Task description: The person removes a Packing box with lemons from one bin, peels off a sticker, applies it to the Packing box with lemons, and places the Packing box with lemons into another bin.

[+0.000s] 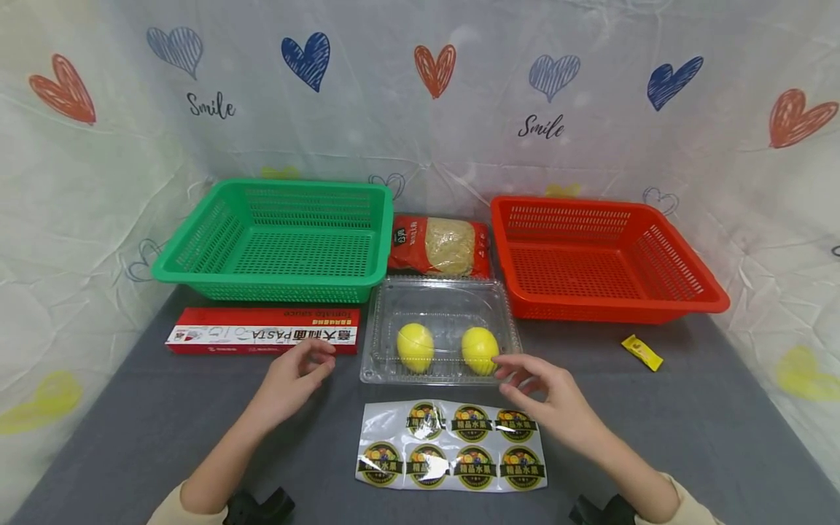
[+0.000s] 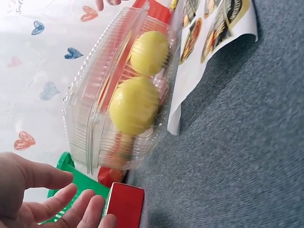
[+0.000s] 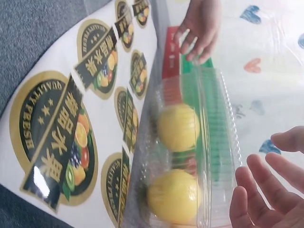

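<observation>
A clear plastic clamshell box (image 1: 446, 375) lies in the middle of the table, its lid down over two lemons (image 1: 415, 348). My left hand (image 1: 295, 375) hovers left of the box, by the front of the red pasta box (image 1: 230, 332). Its fingers are loosely bent and hold nothing. On the other side, my right hand (image 1: 547, 397) is at the clamshell's front right corner, fingers relaxed with nothing in them; whether they touch the plastic I cannot tell. In front of the clamshell lies a sheet of round fruit stickers (image 1: 451, 446), its edge lifting in the left wrist view.
A green basket (image 1: 275, 288) stands at the back left and a red basket (image 1: 604, 306) at the back right. Between them lies a red noodle packet (image 1: 442, 246). A small yellow sachet (image 1: 642, 353) rests on the right, in front of the red basket.
</observation>
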Motion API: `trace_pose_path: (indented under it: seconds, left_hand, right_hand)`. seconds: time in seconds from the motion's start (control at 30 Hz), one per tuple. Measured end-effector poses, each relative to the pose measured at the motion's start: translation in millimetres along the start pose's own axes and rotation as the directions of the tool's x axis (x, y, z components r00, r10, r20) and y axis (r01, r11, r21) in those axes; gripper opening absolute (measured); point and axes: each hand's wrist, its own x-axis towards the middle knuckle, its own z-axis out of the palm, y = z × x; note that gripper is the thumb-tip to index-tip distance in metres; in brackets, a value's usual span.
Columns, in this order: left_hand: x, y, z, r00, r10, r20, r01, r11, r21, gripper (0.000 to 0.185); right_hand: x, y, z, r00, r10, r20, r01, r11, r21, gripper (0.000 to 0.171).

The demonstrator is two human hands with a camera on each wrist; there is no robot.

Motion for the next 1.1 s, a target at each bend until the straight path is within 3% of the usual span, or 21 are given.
trace_pose_path:
  seconds: [0.27, 0.57, 0.87, 1.1]
  left_hand:
    - [-5.6, -0.5, 8.2, 0.997, -0.018, 0.078, 0.015, 0.999, 0.038, 0.020]
    - [-10.2, 3.5, 16.8, 0.987, 0.006, 0.161, -0.028, 0.991, 0.133, 0.015]
    - [-13.3, 1.8, 22.3, 0.975, 0.024, 0.221, -0.057, 0.988, 0.143, 0.015]
    - [-15.9, 1.3, 26.6, 0.971, 0.023, 0.240, -0.066, 0.982, 0.174, 0.018]
  right_hand:
    - [-2, -2, 9, 0.998, 0.004, 0.057, -0.006, 0.999, 0.040, 0.030]
    - [-2, -5, 22, 0.990, -0.006, 0.144, -0.010, 0.994, 0.109, 0.027]
    - [-3, -3, 36, 0.983, -0.078, 0.168, 0.057, 0.990, 0.126, 0.023]
    - [-3, -2, 44, 0.968, -0.020, 0.249, -0.011, 0.992, 0.122, 0.023]
